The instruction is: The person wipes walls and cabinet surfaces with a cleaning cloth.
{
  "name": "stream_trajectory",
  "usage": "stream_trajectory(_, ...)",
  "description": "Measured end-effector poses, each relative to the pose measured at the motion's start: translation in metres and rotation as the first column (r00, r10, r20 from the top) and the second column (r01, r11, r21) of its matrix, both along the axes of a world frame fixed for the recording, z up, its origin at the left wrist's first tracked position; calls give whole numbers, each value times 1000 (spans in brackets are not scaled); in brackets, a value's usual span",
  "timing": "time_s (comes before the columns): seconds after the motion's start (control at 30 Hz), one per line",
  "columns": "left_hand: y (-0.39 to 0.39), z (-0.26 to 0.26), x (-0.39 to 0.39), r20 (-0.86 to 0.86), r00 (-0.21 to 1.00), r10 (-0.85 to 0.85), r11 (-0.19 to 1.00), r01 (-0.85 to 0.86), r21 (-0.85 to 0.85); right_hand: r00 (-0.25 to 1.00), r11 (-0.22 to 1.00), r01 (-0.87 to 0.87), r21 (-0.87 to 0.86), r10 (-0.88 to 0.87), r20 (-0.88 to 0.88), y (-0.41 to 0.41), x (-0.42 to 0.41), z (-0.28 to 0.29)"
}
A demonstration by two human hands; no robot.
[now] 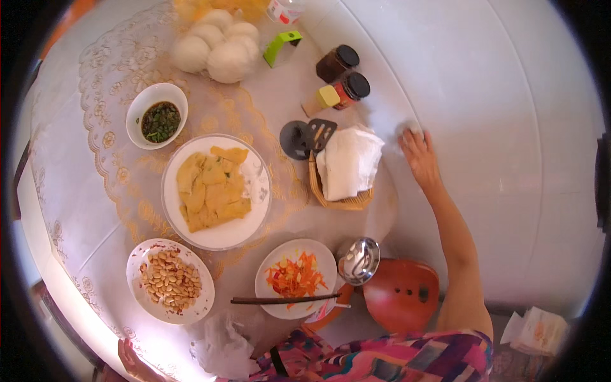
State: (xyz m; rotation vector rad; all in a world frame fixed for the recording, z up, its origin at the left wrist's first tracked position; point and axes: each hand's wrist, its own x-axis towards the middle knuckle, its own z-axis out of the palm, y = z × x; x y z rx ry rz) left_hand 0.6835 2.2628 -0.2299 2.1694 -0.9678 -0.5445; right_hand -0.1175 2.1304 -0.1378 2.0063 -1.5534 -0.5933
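Note:
My right hand [420, 160] reaches out to the white tiled wall beside the table. A small whitish wad [409, 130], perhaps tissue, is under its fingertips against the wall; it is blurred. At the lower left, my left hand [131, 357] rests by the table's edge, fingers extended and nothing visible in them. Nearest my right hand is a wicker basket [351, 203] with a folded white cloth or paper [351, 162] in it. A black slotted spatula head [321, 134] leans over the basket's rim.
Food stands on the table: flatbread pieces [215, 191], peanuts [172, 281], shredded carrot [296, 277] with chopsticks [286, 300] across its plate, and dark sauce [161, 122]. White buns [219, 45], lidded jars [340, 62], a metal bowl [359, 261] and an orange chair [401, 296] surround them.

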Motion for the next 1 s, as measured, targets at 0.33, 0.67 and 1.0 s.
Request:
stream_trajectory(0.33,37,1,-2,80,996,44,999,-42,-21,974,924,-197,-327,147,-169,-280,33,51)
stream_trajectory(0.67,36,16,25,242,970,35,999,-35,-5,999,991,22,-132,-28,-45,-13,4,9)
stream_trajectory(1.0,24,19,20,224,973,53,998,-44,-47,977,949,-148,-278,96,-193,-235,37,20)
